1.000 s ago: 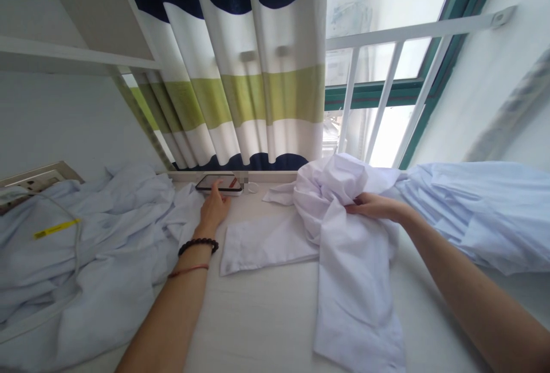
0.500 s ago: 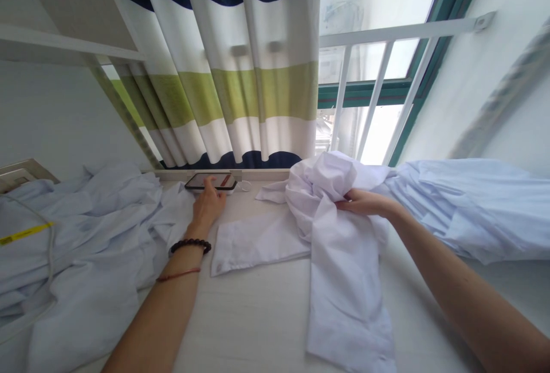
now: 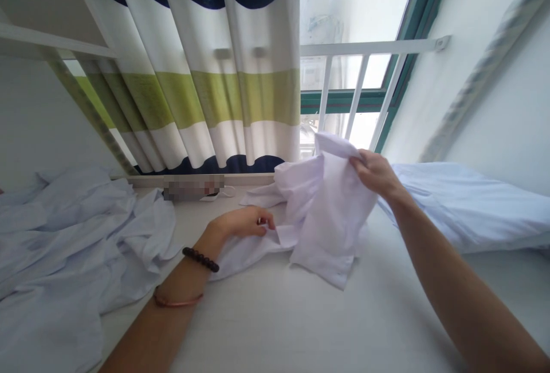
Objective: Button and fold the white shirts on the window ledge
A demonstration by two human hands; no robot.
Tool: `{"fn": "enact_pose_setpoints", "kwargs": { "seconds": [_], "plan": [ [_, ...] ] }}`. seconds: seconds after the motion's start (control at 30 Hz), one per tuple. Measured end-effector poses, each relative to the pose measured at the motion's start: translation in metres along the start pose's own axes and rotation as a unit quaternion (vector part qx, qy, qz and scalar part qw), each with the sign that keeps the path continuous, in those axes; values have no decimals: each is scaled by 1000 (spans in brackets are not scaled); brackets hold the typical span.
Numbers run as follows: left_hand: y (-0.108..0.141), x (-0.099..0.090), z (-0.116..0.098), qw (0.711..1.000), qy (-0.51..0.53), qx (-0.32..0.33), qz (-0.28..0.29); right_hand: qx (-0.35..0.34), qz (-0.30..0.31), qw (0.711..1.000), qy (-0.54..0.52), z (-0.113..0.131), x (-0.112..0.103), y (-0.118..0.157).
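Note:
A crumpled white garment (image 3: 330,207) lies partly on the white surface, its right part lifted. Its upper edge is pinched in my right hand (image 3: 373,171), near the window bars. My left hand (image 3: 249,221) is over the garment's left sleeve, fingers curled down with a small gap between thumb and fingers; whether it touches the cloth is hard to tell. Dark beads and a thin reddish band circle my left wrist. Behind my left hand, at the back edge, is a phone (image 3: 191,188), blurred out, with a white cable beside it.
Heaped white cloth (image 3: 73,247) covers the left side. A stack of white cloth (image 3: 472,204) lies at the right. A striped curtain (image 3: 206,92) hangs at the back, beside a window with white bars (image 3: 356,92). The white surface (image 3: 275,327) stretches across the front.
My left hand has left the phone and moved right, over the garment's sleeve. My right hand has raised the cloth, and its hanging part has shifted up. The view has turned slightly.

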State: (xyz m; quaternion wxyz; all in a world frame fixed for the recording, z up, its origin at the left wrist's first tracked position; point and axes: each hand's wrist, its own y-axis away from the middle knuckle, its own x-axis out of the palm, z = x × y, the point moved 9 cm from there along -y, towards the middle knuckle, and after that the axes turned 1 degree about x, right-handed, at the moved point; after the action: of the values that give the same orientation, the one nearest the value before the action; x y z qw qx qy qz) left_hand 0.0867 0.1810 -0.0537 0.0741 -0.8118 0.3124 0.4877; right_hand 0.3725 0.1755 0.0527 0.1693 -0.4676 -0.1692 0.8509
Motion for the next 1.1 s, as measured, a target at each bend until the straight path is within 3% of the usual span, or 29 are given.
{"fn": "enact_pose_setpoints", "kwargs": {
  "seconds": [0.07, 0.13, 0.2, 0.27, 0.33, 0.4, 0.43, 0.5, 0.57, 0.6, 0.77, 0.83, 0.9, 1.0, 1.1],
  "plan": [
    [12, -8, 13, 996, -40, -60, 54, 63, -68, 994, 52, -27, -27, -2],
    [27, -24, 27, 988, -74, -112, 71, 121, -98, 984, 82, -51, -45, 0],
    [36, -40, 32, 985, -95, -134, 51, 152, -64, 981, 107, -65, -45, 0],
    [35, -50, 23, 988, -105, -111, -9, 155, 2, 978, 140, -63, -31, 2],
    [27, -49, 1, 992, -92, -44, -75, 120, 34, 977, 170, -43, -15, 4],
    [15, -32, -22, 994, -61, 29, -83, 32, 55, 984, 168, -6, 6, 9],
    [9, -21, -30, 996, -45, 52, -63, -18, 100, 984, 147, 13, 23, 15],
    [0, -1, -39, 997, -23, 78, -15, -92, 245, 961, 95, 44, 61, 34],
    [-3, 1, -44, 995, -13, 98, -10, -113, 327, 935, 79, 58, 83, 51],
    [-2, -5, -46, 994, -14, 107, -28, -114, 339, 931, 77, 61, 88, 56],
    [18, -60, -53, 976, -14, 98, -196, -163, 250, 954, 14, 84, 69, 58],
    [31, -79, -55, 961, 18, 68, -267, -203, 201, 958, -12, 101, 57, 61],
    [42, -90, -55, 949, 84, 39, -303, -234, 157, 959, -14, 115, 48, 63],
    [49, -89, -55, 954, 162, 17, -252, -220, 116, 969, 10, 116, 39, 58],
    [49, -74, -57, 983, 142, 20, -115, -160, 99, 982, 5, 97, 27, 45]
  ]
}}
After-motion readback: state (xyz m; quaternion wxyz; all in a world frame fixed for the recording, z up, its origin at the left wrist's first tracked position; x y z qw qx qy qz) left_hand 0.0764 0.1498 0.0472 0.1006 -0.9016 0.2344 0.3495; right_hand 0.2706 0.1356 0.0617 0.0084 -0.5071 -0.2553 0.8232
